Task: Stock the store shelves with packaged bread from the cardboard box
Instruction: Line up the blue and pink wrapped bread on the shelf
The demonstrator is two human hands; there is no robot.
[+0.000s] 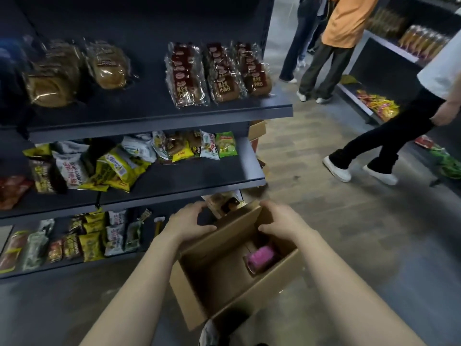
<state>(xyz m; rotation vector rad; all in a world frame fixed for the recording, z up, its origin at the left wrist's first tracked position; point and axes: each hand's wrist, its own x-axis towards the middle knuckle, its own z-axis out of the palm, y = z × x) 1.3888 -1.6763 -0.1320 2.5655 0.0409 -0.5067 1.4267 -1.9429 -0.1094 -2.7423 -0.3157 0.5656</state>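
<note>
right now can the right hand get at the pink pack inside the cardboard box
Probably yes. The brown cardboard box is open on top and nothing covers the pink wrapped pack, which lies just below the right hand. That hand grips the box's far rim, so it must let go first.

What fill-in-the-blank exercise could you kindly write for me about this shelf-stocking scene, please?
1. The left hand and the right hand both hold a box made of ____.
2. The packet lying inside the box is ____ in colour.
3. Of the three shelves in view, the bread packs with dark red labels lie on the ____ one.

Missing words: cardboard; pink; top.
</note>
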